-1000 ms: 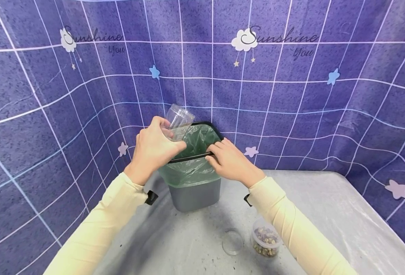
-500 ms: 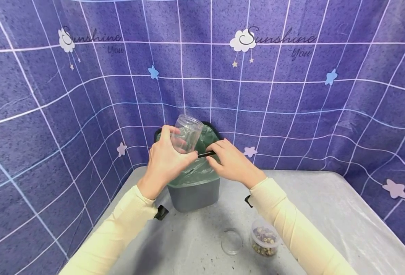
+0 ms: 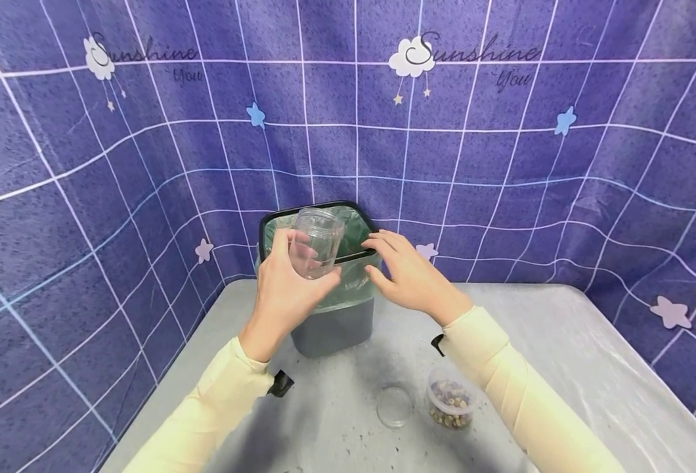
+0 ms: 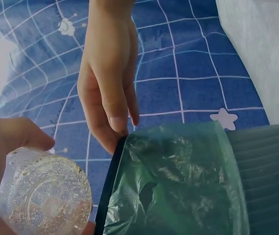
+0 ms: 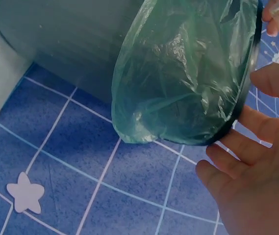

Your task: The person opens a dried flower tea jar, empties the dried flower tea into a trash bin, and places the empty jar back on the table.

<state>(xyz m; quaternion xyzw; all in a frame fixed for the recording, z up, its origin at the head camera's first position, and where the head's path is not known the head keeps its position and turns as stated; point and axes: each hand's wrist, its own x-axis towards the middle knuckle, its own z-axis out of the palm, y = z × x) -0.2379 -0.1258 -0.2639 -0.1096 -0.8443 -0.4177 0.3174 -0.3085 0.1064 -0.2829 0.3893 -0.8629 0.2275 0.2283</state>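
My left hand [image 3: 289, 286] grips a clear plastic jar [image 3: 320, 243], tilted, above the near rim of a grey trash bin [image 3: 333, 332]. In the left wrist view, small pale specks cling to the base of the jar [image 4: 51, 196]. A green bag [image 3: 348, 289] lines the bin and folds down over its black rim. At the bin's right corner, my right hand [image 3: 410, 276] has its fingers loosely bent over the rim. The right wrist view shows its thumb [image 5: 271, 81] standing apart from the bag, with no pinch on it. The bin's bottom is hidden.
On the grey table [image 3: 525, 341], a clear round lid [image 3: 395, 405] lies in front of the bin. To its right, by the right forearm, stands a clear tub [image 3: 451, 402] of small brownish pieces. Dark crumbs dot the tabletop. A purple patterned curtain [image 3: 472, 197] surrounds the back and sides.
My left hand has brought the jar from the bin's left side rightward and toward me, turning it more upright. My right hand has loosened from the rim and drawn slightly to the right.
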